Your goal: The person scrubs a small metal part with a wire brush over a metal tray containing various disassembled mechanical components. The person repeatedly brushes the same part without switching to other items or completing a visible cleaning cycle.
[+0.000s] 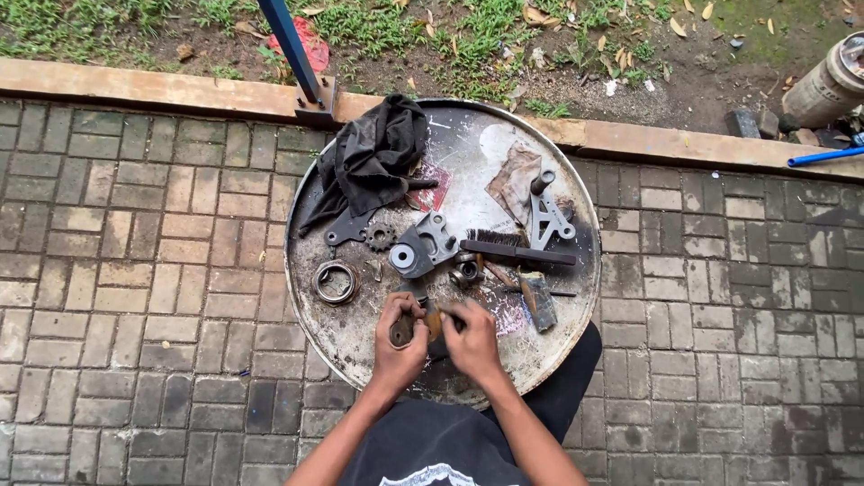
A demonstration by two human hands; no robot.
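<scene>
I look down on a round, dirty metal drum top [558, 333] used as a work surface. My left hand [399, 342] grips a small dark metal part [401, 329] near the front edge. My right hand [471, 340] is closed on a small tool with an orange-brown handle [435, 321], its tip at that part. Just beyond my hands lie a grey metal bracket with a round hole [421, 248], a small sprocket [380, 237], a ring-shaped bearing [336, 282] and a black brush [515, 248].
A black rag [373, 157] lies on the drum top's far left, a silver triangular bracket [545, 216] and a brown cloth [513, 180] on the far right. Brick paving surrounds the drum. A concrete curb [135, 85], a blue post [290, 43] and grass lie beyond.
</scene>
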